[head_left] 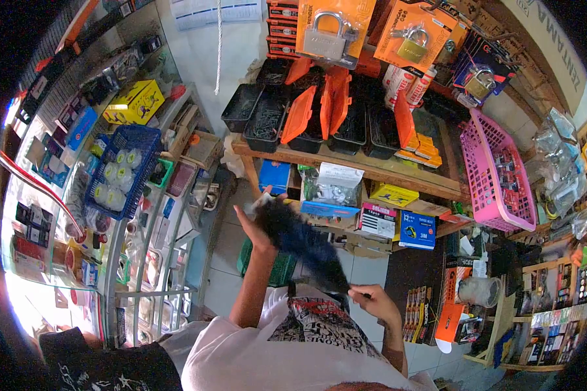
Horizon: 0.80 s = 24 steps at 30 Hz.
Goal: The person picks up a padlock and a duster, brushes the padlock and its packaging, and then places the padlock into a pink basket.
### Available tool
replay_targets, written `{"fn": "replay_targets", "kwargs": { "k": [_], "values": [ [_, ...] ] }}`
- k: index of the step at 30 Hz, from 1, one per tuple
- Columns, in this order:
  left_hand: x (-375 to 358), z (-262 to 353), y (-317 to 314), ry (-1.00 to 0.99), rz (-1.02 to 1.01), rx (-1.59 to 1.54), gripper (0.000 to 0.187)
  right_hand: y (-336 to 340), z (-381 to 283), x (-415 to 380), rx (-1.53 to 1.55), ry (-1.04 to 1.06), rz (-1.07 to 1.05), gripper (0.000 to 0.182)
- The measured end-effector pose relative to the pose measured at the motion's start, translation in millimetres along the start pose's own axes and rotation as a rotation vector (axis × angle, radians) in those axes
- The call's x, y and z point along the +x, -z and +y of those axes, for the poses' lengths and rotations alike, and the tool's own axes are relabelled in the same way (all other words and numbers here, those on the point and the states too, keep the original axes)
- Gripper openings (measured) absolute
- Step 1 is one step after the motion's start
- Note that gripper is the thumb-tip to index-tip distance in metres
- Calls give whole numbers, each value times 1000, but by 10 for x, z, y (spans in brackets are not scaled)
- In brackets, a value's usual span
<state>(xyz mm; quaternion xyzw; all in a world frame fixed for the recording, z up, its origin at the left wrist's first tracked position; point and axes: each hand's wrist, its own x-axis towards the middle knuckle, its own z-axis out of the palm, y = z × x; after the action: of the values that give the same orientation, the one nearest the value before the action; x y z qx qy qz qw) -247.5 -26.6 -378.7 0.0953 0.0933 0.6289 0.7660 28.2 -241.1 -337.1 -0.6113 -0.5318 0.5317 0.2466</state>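
Observation:
A dark, bushy feather duster [313, 244], blurred by motion, slants across in front of the white printed T-shirt [326, 326]. Its black handle end is gripped in the closed fingers of my right hand [378, 302]. Raised at the duster's upper end is my left hand [259, 229], thumb and fingers apart, with the feathers overlapping its palm. Part of that hand is covered by the feathers. Beyond the duster's tip, a blue box [275, 176] sits under the wooden shelf.
Black bins [265, 119] of small hardware with orange lids line the wooden shelf [372, 171]. Packaged padlocks [326, 42] hang above. A pink basket [496, 176] stands right; a blue basket [125, 171] sits on the left rack. A green basket [287, 268] is on the floor.

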Motion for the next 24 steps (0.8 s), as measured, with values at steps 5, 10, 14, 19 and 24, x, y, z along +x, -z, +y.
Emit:
{"fn": "replay_targets", "kwargs": {
  "k": [5, 10, 14, 19, 24],
  "values": [
    [-4, 6, 42, -14, 58, 61, 101, 32, -2, -58, -33, -18, 62, 33],
    [-77, -122, -54, -17, 70, 31, 87, -46, 64, 12, -25, 105, 202, 33],
    [-164, -371, -28, 168, -255, -177, 85, -113, -46, 109, 26, 72, 49, 33],
    [-196, -520, -142, 116, -234, 29, 83, -107, -105, 275, 58, 126, 59, 35],
    [-169, -345, -145, 111, -32, -434, 87, -128, -62, 274, 28, 185, 162, 35]
  ]
}}
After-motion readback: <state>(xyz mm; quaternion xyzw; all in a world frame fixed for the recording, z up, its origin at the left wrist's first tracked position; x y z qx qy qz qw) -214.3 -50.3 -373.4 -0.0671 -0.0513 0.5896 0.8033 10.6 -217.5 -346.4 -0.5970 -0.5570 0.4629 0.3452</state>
